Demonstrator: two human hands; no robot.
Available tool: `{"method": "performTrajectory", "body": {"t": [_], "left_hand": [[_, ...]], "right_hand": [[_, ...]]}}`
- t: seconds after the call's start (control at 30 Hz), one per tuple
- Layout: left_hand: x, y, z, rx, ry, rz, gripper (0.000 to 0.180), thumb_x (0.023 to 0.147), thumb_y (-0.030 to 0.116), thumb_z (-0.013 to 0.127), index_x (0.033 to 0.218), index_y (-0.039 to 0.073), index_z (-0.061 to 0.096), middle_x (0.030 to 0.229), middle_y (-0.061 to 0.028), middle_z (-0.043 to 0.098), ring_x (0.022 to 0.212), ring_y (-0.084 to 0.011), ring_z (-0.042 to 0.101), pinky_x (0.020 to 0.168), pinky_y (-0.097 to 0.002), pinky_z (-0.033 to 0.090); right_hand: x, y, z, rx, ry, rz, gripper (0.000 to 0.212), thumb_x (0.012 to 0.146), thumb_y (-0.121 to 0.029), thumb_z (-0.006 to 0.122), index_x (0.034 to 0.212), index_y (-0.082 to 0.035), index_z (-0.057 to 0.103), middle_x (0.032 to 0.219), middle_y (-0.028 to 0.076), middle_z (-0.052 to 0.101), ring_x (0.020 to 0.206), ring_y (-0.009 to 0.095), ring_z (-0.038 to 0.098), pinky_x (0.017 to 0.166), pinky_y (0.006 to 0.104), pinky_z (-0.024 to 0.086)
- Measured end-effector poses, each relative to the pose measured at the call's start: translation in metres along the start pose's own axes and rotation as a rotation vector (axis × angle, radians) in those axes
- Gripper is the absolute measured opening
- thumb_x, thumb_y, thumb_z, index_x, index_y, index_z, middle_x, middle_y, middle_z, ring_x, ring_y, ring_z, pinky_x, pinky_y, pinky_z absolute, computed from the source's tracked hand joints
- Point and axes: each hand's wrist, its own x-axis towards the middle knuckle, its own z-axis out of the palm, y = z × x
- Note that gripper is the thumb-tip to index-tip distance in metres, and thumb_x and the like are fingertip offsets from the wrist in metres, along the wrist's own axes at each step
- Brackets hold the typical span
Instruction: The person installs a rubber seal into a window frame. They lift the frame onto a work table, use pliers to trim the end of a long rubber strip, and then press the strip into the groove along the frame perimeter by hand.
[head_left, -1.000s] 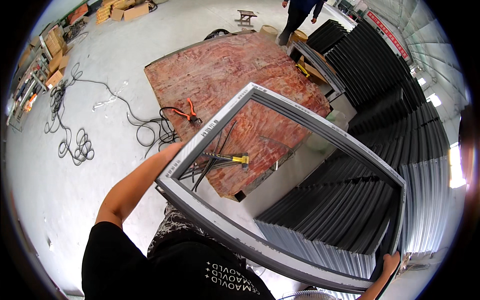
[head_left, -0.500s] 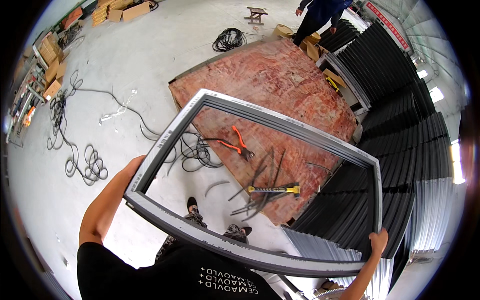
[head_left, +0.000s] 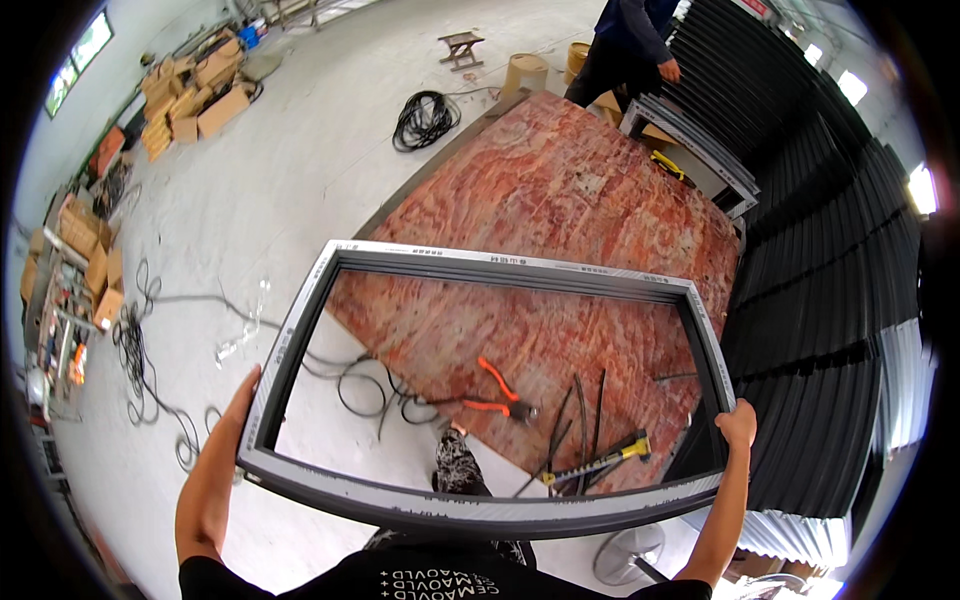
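Observation:
A rectangular window frame (head_left: 505, 266), dark with pale film along its faces, is held out before me above the near part of the red marbled table (head_left: 520, 180). My left hand (head_left: 247, 388) grips its left side, with most of the fingers hidden behind the profile. Around the right side my right hand (head_left: 738, 424) is closed. Through the frame's opening, cutting pliers with orange handles (head_left: 515, 408) lie on the tabletop. Nearer to me are a yellow-and-black hammer (head_left: 605, 459) and several loose black strips (head_left: 583, 420).
Dark profiles (head_left: 810, 230) are stacked along the right. Another person (head_left: 628, 50) stands at the table's far end, near another frame (head_left: 690, 140) and yellow pliers (head_left: 668, 165). Cables (head_left: 135, 345) and a black coil (head_left: 425, 120) lie on the floor; cardboard boxes (head_left: 205, 95) sit far left.
The window frame has shifted down and levelled, its far left corner dropping, with both hands still on it. My view has turned, and one foot has moved close to the table.

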Motion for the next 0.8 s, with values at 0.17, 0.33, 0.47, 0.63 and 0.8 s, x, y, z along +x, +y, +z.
{"method": "performTrajectory", "body": {"t": [0.17,0.33,0.47,0.63,0.8], "left_hand": [[0.085,0.093,0.045,0.071,-0.072,0.089,0.050,0.098,0.051,0.040,0.116,0.011,0.064,0.078,-0.0054,0.066,0.061,-0.0195,0.063,0.055,-0.0340,0.055],[0.190,0.215,0.173,0.277,-0.209,0.171,0.060,0.100,0.051,0.035,0.131,0.005,0.057,0.117,-0.0089,0.066,0.098,-0.0176,0.065,0.085,-0.0310,0.053],[0.284,0.257,0.214,0.575,-0.068,0.297,0.076,0.097,0.062,0.031,0.139,0.000,0.045,0.136,-0.0148,0.054,0.125,-0.0287,0.051,0.105,-0.0375,0.039],[0.279,0.232,0.284,1.368,0.434,0.815,0.073,0.087,0.059,0.054,0.130,0.001,0.041,0.112,-0.0261,0.060,0.104,-0.0430,0.059,0.088,-0.0494,0.047],[0.286,0.217,0.288,1.282,0.558,0.857,0.053,0.090,0.049,0.053,0.119,0.005,0.048,0.112,-0.0234,0.060,0.099,-0.0433,0.060,0.084,-0.0517,0.048]], "right_hand": [[0.060,-0.034,0.031,0.088,0.040,0.074,0.040,0.062,-0.014,0.062,0.097,0.005,0.061,0.095,0.030,0.065,0.096,0.046,0.062,0.084,0.0469,0.050],[0.146,-0.002,0.066,0.133,-0.006,0.187,0.049,0.060,-0.014,0.064,0.103,0.009,0.060,0.099,0.032,0.064,0.099,0.045,0.062,0.086,0.0447,0.049],[0.183,-0.027,0.109,0.076,0.061,0.124,0.056,0.066,-0.023,0.071,0.112,0.007,0.058,0.104,0.030,0.064,0.104,0.044,0.061,0.088,0.0452,0.049],[0.178,-0.067,0.135,-0.051,0.136,0.186,0.062,0.076,-0.033,0.071,0.125,0.001,0.053,0.119,0.025,0.060,0.114,0.041,0.056,0.096,0.0447,0.045],[0.090,-0.109,0.149,0.133,0.262,-0.049,0.046,0.082,-0.028,0.068,0.119,-0.001,0.061,0.121,0.020,0.060,0.114,0.036,0.056,0.099,0.0410,0.043]]}}
